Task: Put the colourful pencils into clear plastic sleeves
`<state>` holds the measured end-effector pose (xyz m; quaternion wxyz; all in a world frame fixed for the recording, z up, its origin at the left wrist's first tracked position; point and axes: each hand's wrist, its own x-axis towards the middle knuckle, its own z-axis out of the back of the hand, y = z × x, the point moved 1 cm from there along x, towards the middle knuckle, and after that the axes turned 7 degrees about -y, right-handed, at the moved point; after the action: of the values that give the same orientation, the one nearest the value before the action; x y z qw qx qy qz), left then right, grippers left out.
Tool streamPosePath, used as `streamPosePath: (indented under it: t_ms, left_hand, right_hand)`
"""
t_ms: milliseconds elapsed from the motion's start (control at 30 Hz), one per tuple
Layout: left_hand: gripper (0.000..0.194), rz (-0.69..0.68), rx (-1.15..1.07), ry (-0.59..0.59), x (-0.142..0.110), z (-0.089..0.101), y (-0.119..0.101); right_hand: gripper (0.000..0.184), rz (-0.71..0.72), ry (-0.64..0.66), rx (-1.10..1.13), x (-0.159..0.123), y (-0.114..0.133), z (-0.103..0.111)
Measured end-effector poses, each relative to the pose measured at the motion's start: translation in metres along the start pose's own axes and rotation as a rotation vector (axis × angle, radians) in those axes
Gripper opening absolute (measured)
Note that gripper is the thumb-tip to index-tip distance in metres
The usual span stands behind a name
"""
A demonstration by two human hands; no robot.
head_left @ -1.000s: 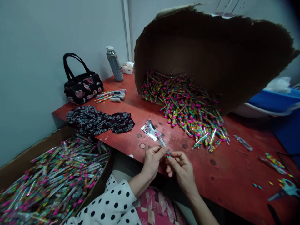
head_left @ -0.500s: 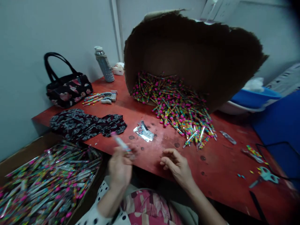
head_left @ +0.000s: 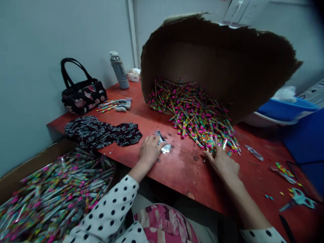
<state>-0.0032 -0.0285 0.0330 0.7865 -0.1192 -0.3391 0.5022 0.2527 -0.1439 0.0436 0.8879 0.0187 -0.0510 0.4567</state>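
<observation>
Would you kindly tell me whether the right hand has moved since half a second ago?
Yes; judged against the cardboard box, the right hand has moved forward and rightward, to the near edge of the colourful sticks.

Red table (head_left: 182, 180) beside pale walls (head_left: 30, 50)

- We'd call it some kind of workshop
- big ragged cardboard box (head_left: 215, 57) spilling a heap of bright sticks (head_left: 197, 116) onto a scuffed red surface (head_left: 177, 172)
- second carton (head_left: 27, 165) crammed with more at our lower left
- scissors (head_left: 295, 201) lying on the right
- handbag (head_left: 84, 96) and flask (head_left: 120, 74) parked near the plain wall (head_left: 30, 67)
</observation>
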Motion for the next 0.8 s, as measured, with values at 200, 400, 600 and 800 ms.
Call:
streamPosePath:
  t_ms: [200,400,600,800]
  left_hand:
    - [0.018,0.032,0.212,0.031,0.007,-0.027,0.006]
    - [0.021,-0.054,0.089,-0.039,0.001,-0.017,-0.001]
    - [0.022,-0.252,-0.267,-0.07,-0.028,0.001,-0.027]
    - [0.021,0.319,-0.782,0.016,-0.044,0.002,-0.034]
  right_hand:
    - [0.043,-0.072,-0.156,0.178,-0.006,-0.004,0.002]
    - [0.024,-0.008,0.084,1.076,-0.016,0.045,0.007]
    - [0.035,-0.195,0.618,1.651,-0.018,0.105,0.0]
    - [0.037,-0.23,0.565,1.769,-0.016,0.108,0.006]
